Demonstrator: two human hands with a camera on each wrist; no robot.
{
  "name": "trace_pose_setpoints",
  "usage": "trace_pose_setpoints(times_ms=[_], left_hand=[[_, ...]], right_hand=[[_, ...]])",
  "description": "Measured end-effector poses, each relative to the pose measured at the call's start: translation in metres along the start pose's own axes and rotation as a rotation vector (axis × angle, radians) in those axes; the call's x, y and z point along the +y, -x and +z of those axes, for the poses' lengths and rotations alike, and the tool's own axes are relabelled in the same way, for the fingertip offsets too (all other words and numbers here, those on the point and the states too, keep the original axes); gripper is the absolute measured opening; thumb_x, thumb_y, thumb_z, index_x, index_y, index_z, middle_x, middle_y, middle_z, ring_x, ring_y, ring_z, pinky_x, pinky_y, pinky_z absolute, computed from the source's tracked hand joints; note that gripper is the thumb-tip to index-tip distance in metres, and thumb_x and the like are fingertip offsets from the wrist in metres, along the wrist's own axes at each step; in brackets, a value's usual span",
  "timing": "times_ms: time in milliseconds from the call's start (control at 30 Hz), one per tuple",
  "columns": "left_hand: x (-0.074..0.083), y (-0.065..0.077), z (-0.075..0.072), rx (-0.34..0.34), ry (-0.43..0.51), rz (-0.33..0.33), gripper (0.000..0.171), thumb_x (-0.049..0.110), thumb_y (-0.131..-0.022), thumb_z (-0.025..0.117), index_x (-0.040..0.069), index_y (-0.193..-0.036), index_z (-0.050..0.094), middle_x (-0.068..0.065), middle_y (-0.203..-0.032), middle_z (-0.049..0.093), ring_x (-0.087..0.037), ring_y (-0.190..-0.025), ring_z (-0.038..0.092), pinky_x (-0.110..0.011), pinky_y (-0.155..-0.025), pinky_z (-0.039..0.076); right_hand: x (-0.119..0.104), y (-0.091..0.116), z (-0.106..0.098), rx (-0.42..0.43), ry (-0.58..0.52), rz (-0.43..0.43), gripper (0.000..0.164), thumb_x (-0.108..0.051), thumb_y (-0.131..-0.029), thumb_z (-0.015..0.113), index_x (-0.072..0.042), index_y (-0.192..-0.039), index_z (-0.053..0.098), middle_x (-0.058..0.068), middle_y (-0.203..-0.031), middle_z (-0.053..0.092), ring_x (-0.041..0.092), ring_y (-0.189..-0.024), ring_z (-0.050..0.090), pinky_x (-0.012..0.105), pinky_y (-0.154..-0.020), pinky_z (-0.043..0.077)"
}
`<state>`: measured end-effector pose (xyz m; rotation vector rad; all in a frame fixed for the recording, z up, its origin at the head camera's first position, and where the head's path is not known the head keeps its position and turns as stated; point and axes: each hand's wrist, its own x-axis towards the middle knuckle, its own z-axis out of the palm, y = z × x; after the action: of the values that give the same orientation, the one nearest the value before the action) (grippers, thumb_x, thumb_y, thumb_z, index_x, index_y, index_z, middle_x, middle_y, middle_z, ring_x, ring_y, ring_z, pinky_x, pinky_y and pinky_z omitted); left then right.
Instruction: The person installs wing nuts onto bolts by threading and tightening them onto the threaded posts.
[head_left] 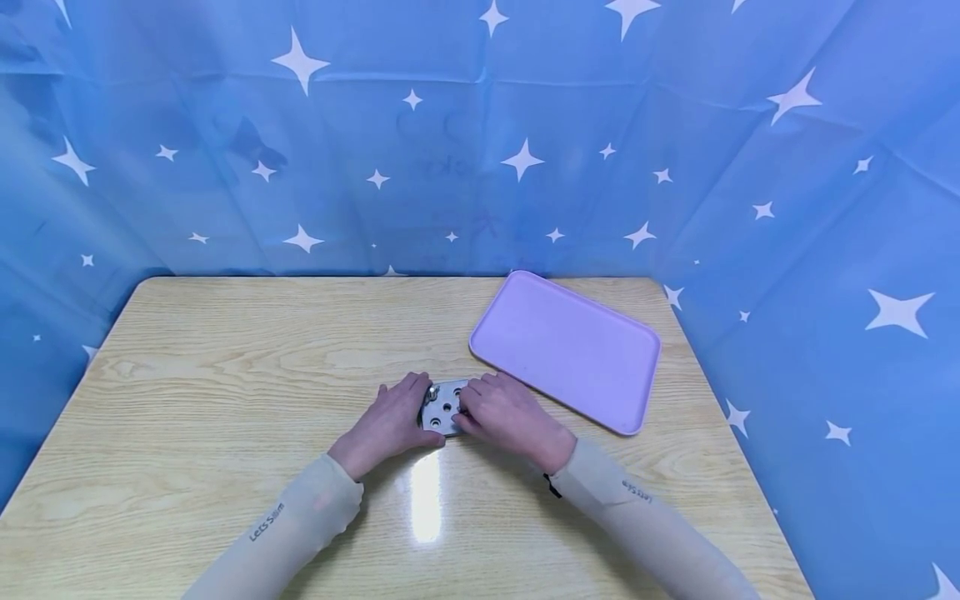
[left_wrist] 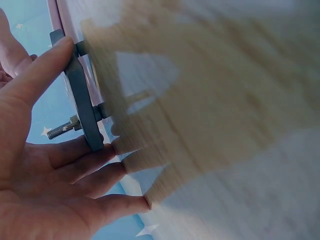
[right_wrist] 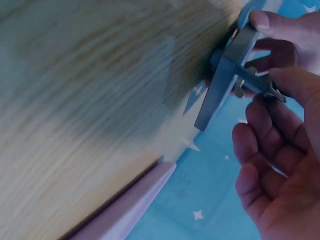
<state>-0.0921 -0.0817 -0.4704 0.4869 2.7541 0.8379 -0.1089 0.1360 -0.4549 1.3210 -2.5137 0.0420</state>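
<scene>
A thick grey metal plate with several round holes lies on the table, raised a little on short feet in the wrist views. My left hand grips its left edge, thumb at the near side and fingers at the far side. Near that hand a threaded bolt with a nut sticks out of the plate. Over the plate's right part is my right hand. Its thumb and index finger pinch a small metal piece at the tip of another threaded bolt. Winged metal lobes show lower on this bolt.
A shallow purple tray lies at an angle at the back right, its near edge just beyond my right hand. The wood-grain table is bordered by a blue star-patterned curtain at the back and sides.
</scene>
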Motion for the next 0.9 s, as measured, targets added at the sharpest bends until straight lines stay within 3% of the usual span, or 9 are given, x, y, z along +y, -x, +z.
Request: trace_pose_setpoints(times_ms=[133, 233, 333, 400, 500, 667, 900], left_hand=[[0.000, -0.001, 0.001, 0.005, -0.012, 0.007, 0.091, 0.037, -0.076, 0.093, -0.004, -0.144, 0.048, -0.020, -0.138, 0.056, -0.036, -0.121, 0.059, -0.074, -0.110, 0.033], [0.000, -0.001, 0.001, 0.006, -0.016, 0.011, 0.092, 0.037, -0.075, 0.093, -0.004, -0.144, 0.048, -0.020, -0.137, 0.057, -0.035, -0.119, 0.060, -0.074, -0.110, 0.033], [0.000, -0.001, 0.001, 0.005, -0.012, 0.010, 0.092, 0.037, -0.076, 0.093, -0.004, -0.145, 0.048, -0.020, -0.138, 0.057, -0.036, -0.121, 0.059, -0.074, -0.110, 0.032], [-0.001, 0.000, 0.001, 0.001, -0.007, 0.009, 0.091, 0.036, -0.076, 0.093, -0.005, -0.145, 0.048, -0.020, -0.138, 0.056, -0.037, -0.122, 0.059, -0.075, -0.110, 0.032], [-0.001, 0.000, 0.000, -0.003, -0.005, 0.007, 0.089, 0.035, -0.077, 0.093, -0.004, -0.144, 0.049, -0.020, -0.138, 0.057, -0.036, -0.123, 0.059, -0.075, -0.110, 0.032], [-0.001, 0.000, 0.001, -0.008, -0.011, 0.003, 0.087, 0.035, -0.077, 0.093, -0.003, -0.143, 0.050, -0.018, -0.134, 0.058, -0.033, -0.118, 0.060, -0.074, -0.109, 0.033], [0.000, -0.001, 0.001, -0.001, 0.004, -0.001, 0.087, 0.035, -0.076, 0.093, -0.002, -0.142, 0.050, -0.015, -0.130, 0.059, -0.028, -0.110, 0.059, -0.073, -0.110, 0.033]], right_hand=[[-0.002, 0.000, 0.002, -0.011, 0.011, 0.033, 0.029, -0.036, -0.096, 0.073, -0.014, -0.081, 0.060, -0.002, -0.074, 0.061, 0.015, -0.064, 0.054, 0.032, -0.061, 0.048], [0.000, 0.001, -0.002, -0.076, -0.032, 0.045, 0.033, -0.045, -0.097, 0.071, -0.013, -0.090, 0.065, -0.002, -0.082, 0.064, 0.015, -0.069, 0.057, 0.032, -0.066, 0.051], [0.005, 0.003, -0.009, -0.159, -0.108, 0.014, 0.042, -0.049, -0.094, 0.073, -0.012, -0.113, 0.069, -0.001, -0.102, 0.069, 0.016, -0.088, 0.064, 0.035, -0.080, 0.054], [0.009, 0.005, -0.014, -0.205, -0.143, -0.029, 0.047, -0.043, -0.095, 0.075, -0.014, -0.130, 0.066, 0.000, -0.121, 0.069, 0.017, -0.107, 0.064, 0.038, -0.092, 0.054], [0.013, 0.007, -0.020, -0.241, -0.160, -0.107, 0.050, -0.026, -0.097, 0.075, -0.019, -0.144, 0.060, -0.004, -0.141, 0.062, 0.018, -0.127, 0.058, 0.041, -0.104, 0.049], [0.016, 0.009, -0.024, -0.252, -0.113, -0.182, 0.049, -0.014, -0.094, 0.077, -0.023, -0.141, 0.063, -0.008, -0.145, 0.060, 0.016, -0.131, 0.056, 0.040, -0.107, 0.047], [0.016, 0.007, -0.021, -0.175, -0.128, -0.177, 0.027, -0.018, -0.095, 0.077, -0.021, -0.121, 0.072, -0.009, -0.123, 0.070, 0.014, -0.118, 0.061, 0.036, -0.102, 0.048]])
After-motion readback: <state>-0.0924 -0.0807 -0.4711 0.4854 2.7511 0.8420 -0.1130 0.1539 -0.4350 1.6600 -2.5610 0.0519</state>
